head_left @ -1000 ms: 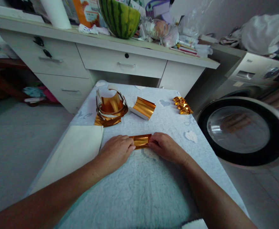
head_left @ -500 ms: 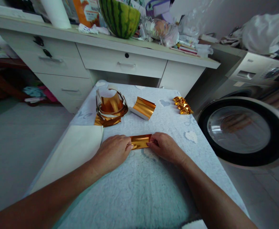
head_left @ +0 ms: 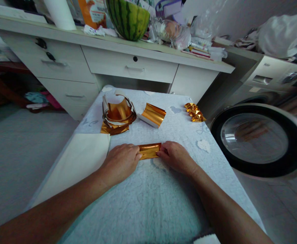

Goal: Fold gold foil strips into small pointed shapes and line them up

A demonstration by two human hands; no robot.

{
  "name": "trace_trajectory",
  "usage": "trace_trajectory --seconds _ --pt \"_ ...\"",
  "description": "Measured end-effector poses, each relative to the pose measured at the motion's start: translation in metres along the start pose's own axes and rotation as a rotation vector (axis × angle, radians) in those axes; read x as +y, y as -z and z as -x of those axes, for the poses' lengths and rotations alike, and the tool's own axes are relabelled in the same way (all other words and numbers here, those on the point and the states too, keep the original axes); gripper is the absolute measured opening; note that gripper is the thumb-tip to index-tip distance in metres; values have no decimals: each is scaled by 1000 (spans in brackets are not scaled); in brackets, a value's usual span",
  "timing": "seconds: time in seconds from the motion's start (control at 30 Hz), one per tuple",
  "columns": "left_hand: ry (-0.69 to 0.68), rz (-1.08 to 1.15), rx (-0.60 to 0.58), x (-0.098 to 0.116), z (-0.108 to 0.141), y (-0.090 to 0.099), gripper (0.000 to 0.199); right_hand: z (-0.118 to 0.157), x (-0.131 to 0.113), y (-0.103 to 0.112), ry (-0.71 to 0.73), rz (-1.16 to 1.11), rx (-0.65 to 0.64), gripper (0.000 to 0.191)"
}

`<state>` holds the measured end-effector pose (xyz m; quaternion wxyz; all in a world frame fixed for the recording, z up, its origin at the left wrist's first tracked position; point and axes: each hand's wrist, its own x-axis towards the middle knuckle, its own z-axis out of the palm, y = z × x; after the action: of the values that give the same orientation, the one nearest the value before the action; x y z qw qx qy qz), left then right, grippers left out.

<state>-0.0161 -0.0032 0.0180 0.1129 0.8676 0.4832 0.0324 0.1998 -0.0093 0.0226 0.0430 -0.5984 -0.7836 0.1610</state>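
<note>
A narrow strip of gold foil paper lies across the middle of the cloth-covered table. My left hand grips its left end, and my right hand pinches the right end; both hands have their fingers closed on it. Beyond them rests a curled gold sheet with a pale edge. Farther left is a ring-like stack of curled gold sheets. Several folded gold pieces sit in a row near the table's right edge.
Pale fabric or paper covers the table's left side. Behind the table stand white drawers under a counter holding a cut watermelon, a white roll and plastic bags. An open washing machine door is at the right.
The gold strip between my hands now looks flatter, its upper edge turned over toward me. Both hands have barely moved, and the other gold pieces are where they were.
</note>
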Motion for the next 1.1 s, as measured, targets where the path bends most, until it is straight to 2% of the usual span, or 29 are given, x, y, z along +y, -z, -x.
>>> trace_trajectory --seconds 0.6,1.1 --pt "36 -66 -29 3 -1 0 25 0 -4 0 7 19 -8 18" --pt "80 -150 -117 9 -2 3 31 0 -5 -1 4 49 -12 18"
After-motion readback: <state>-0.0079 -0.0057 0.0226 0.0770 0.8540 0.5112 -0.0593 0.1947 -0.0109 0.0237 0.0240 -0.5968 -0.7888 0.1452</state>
